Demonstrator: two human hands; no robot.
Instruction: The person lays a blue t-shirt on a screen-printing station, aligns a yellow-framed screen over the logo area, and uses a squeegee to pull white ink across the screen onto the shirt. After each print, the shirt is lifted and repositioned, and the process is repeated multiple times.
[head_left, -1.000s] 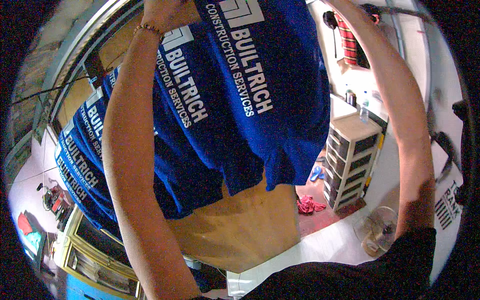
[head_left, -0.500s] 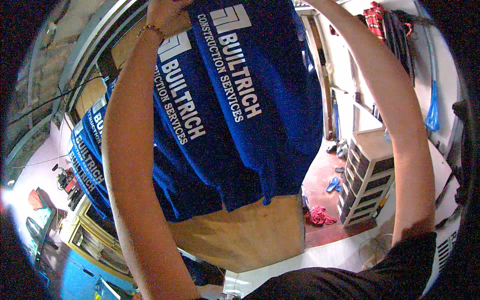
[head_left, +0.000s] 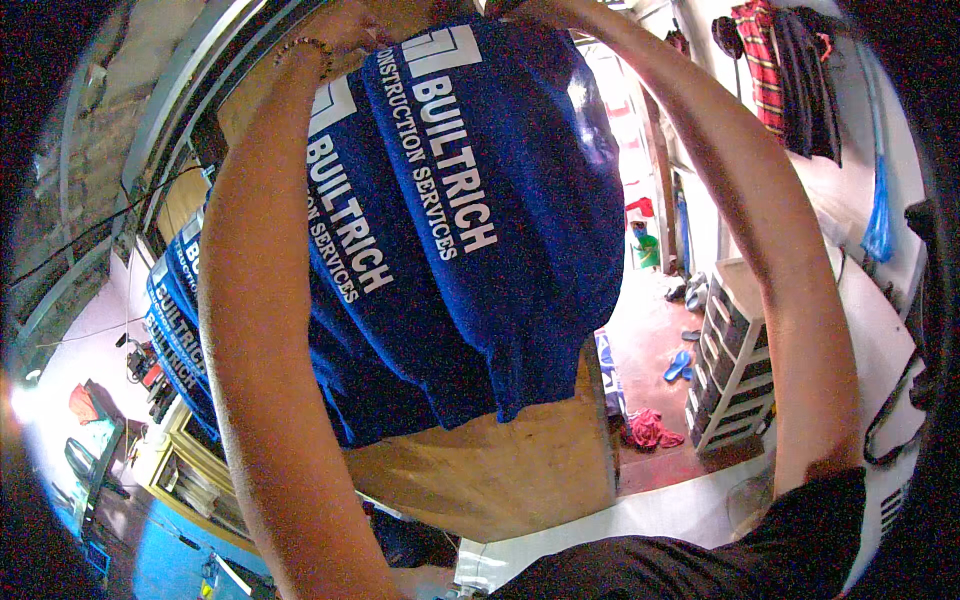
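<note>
Several blue shirts with white print hang in a slanting row. The nearest blue shirt (head_left: 540, 190) fills the middle of the view, and its lower edge hangs in folds. Both my arms are raised. My left hand (head_left: 350, 32) is at the upper left of this shirt, its fingers closed on the cloth near the shoulder, somewhat blurred. Cut off by the top edge, my right hand (head_left: 520, 10) is closed at the top of the same shirt, by a small dark piece I cannot make out. Behind my left forearm, a second blue shirt (head_left: 340, 220) is partly covered.
A wooden panel (head_left: 490, 470) stands below the shirts. To the right are a drawer unit (head_left: 730, 370), blue slippers (head_left: 679, 365) and a red cloth (head_left: 652, 430) on the floor. Dark and checked clothes (head_left: 790, 80) hang on the wall. At lower left stands a yellow-framed cabinet (head_left: 195, 465).
The nearest shirt has shifted slightly left and down in the view. My right hand has come into view at the top edge, closer to my left hand. More of the doorway shows.
</note>
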